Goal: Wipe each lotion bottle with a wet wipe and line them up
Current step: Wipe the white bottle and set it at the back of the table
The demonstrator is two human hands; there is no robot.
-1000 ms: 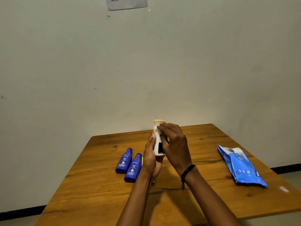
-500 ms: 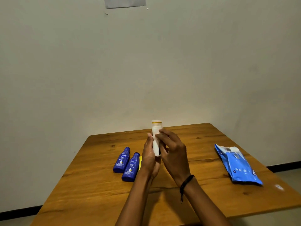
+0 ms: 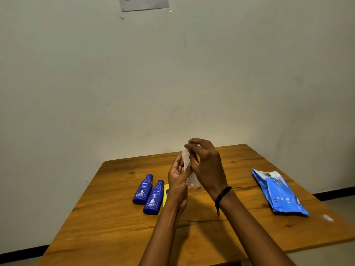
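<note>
While the left hand [image 3: 177, 181] is gripping the lotion bottle [image 3: 186, 161] low, the right hand [image 3: 207, 166] is pinching a wet wipe [image 3: 193, 182] above those fingers [image 3: 179, 160]. It is probably light, stiff, and getting slippery.

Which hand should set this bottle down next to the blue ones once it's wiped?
Likely left. The left hand grips the bottle and is nearer the blue bottles, which lie on its side of the table; the right hand pinches the wipe.
</note>
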